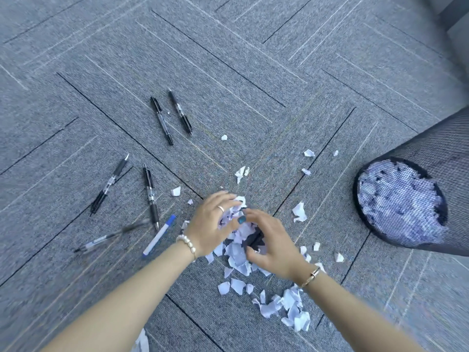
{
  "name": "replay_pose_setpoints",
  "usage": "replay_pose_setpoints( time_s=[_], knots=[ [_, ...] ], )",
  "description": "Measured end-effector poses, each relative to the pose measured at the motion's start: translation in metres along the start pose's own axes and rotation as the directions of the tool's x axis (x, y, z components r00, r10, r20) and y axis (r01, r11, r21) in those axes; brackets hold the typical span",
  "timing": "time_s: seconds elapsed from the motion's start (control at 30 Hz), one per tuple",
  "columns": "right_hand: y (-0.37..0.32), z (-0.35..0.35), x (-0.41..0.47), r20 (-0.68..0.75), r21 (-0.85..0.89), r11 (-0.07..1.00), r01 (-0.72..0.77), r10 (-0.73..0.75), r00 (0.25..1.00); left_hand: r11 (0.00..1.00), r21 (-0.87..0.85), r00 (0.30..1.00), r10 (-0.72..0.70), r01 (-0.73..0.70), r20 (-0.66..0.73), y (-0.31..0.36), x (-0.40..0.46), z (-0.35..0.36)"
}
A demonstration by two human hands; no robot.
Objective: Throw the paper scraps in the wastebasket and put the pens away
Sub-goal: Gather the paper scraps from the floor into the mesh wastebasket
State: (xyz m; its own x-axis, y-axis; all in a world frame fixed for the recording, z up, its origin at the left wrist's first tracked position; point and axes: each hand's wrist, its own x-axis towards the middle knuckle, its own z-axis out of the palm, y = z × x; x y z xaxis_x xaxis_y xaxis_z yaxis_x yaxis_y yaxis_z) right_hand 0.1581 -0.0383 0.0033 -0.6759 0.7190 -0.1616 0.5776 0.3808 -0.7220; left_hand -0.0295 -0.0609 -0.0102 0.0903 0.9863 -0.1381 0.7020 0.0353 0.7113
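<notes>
A: Paper scraps (pixel 238 252) — we have both hands on the main heap of them, in the middle of the grey carpet (pixel 253 85).

B: How do we hold them?

A: Our left hand (pixel 215 219) cups the far side of the heap, fingers curled over a bunch of white pieces. Our right hand (pixel 269 247) curls in from the near side, gripping the same bunch, thumb toward the left hand. Between our palms we see something dark, but we cannot tell what it is.

B: And around the hands?

A: More scraps lie loose on all sides — a second cluster (pixel 291 306) just near of our right wrist, single bits scattered toward the wastebasket (pixel 431 153). That basket is black mesh and lies tipped to our right, well apart from the heap, its round bottom facing us and white paper showing through it.

B: The pens?

A: To our left, all on the carpet. A white pen with a blue cap (pixel 159 236) lies nearest our left wrist, a blurred clear pen (pixel 111 237) beside it. Further out lie two black pens (pixel 151 196), and beyond those a pair of markers (pixel 171 116) side by side.
</notes>
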Motion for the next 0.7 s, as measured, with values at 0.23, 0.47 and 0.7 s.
replay_pose_setpoints(
  time_s=[0.23,0.47,0.7],
  knots=[
    [0.009,-0.027,-0.018,-0.093,-0.004,0.993,-0.122,0.121,0.988,0.991,0.131,0.996,-0.048,0.037,0.078,0.013,-0.012,0.011],
    [0.046,-0.04,-0.05,-0.232,-0.058,0.94,-0.336,0.314,0.92,0.92,0.387,0.971,-0.033,-0.062,0.235,0.024,-0.026,0.039],
    [0.047,-0.033,-0.068,-0.158,-0.027,0.944,-0.328,0.32,0.934,0.941,0.326,0.996,0.077,-0.086,0.041,0.029,-0.025,0.049]
  ],
)
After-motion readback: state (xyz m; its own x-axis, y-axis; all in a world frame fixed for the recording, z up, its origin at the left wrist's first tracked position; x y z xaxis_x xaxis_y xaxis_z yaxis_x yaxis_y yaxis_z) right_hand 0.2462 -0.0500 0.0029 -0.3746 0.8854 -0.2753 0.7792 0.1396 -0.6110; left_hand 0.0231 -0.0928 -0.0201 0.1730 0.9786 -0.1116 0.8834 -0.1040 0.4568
